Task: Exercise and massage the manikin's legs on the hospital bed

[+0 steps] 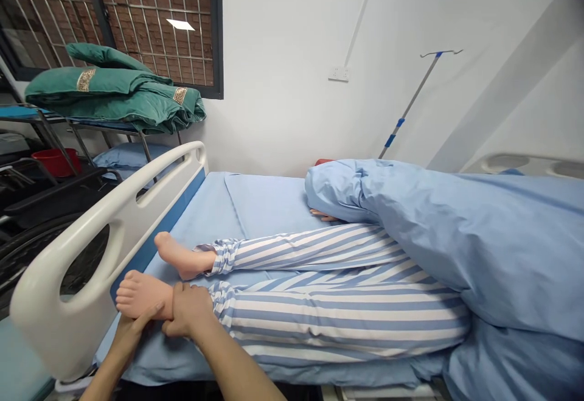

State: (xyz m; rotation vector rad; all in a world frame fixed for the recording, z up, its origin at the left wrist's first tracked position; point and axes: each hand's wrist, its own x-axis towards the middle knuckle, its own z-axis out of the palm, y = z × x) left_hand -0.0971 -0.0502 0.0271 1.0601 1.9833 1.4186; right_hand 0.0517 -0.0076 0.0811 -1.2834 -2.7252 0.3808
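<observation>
A smooth, pale foot [143, 294], like a training manikin's, lies near the bed's foot end with its toes up. My right hand [191, 311] is wrapped round its ankle, just beyond the gathered trouser cuff. My left hand [132, 330] grips the foot from the near side; its thumb lies along the foot and the other fingers are partly hidden beneath. The other foot [185, 258] rests farther back, untouched. Blue-and-white striped trousers [337, 310] cover both legs. A blue quilt [438, 224] hides the upper body, and a few fingertips [323, 214] show at its edge.
A cream footboard [114, 206] rises just left of the feet. Beyond it are a wheelchair [55, 200], a red bucket [57, 162] and folded green quilts [114, 90] on a metal frame. An IV pole [410, 106] stands behind the bed.
</observation>
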